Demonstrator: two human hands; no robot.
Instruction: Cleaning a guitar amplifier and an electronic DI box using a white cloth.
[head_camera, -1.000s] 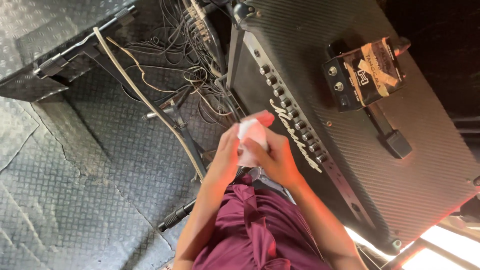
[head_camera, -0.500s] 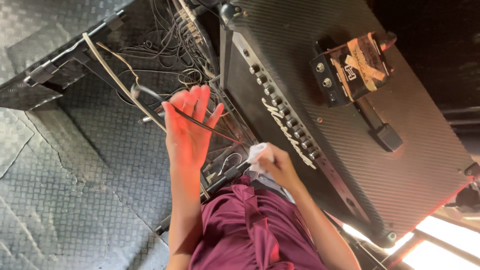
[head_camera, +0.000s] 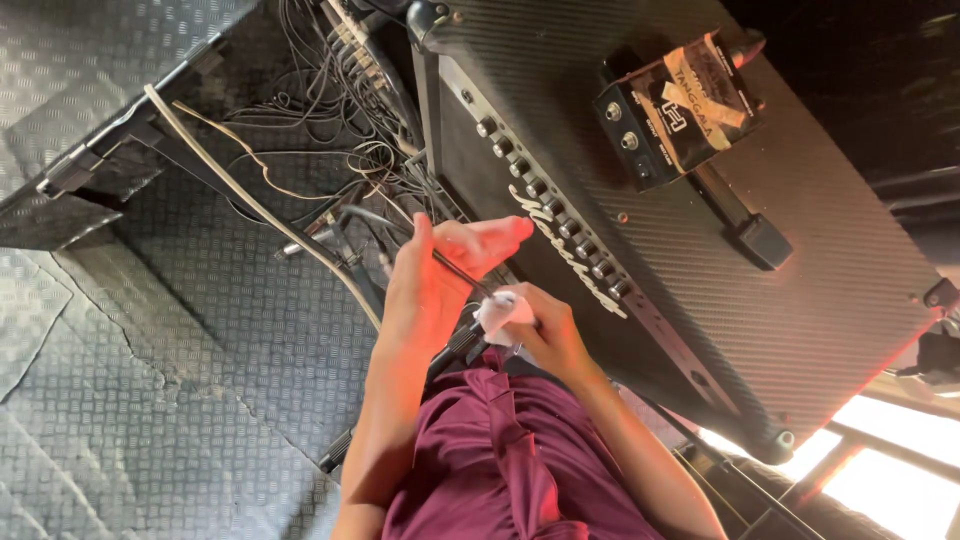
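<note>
Count, head view: 2 hands, left hand (head_camera: 432, 295) and right hand (head_camera: 545, 335); 1 white cloth (head_camera: 503, 312); 1 black cable (head_camera: 400, 228) across the left hand; 1 black amplifier (head_camera: 760, 300); 1 small taped box (head_camera: 680, 110) on it; control knobs (head_camera: 572, 228) in a row, roughly 10, exact number unclear

An amplifier (head_camera: 690, 250) is filling the upper right of the view, standing on the floor (head_camera: 150, 400). A small pedal box (head_camera: 675, 105) is sitting on top of the amplifier, beside its carrying handle (head_camera: 745, 215). A row of knobs (head_camera: 550, 200) is running along the amplifier's front panel. To the left of the amplifier, a tangle of cables (head_camera: 330, 150) is lying on the floor. Further left, a hard case (head_camera: 90, 110) is resting at the upper left corner. The left hand (head_camera: 440, 285) and the right hand (head_camera: 535, 335) are hovering together just in front of the knob row, with a cloth (head_camera: 500, 315) in the right hand and a thin cable (head_camera: 440, 255) crossing the left palm.
</note>
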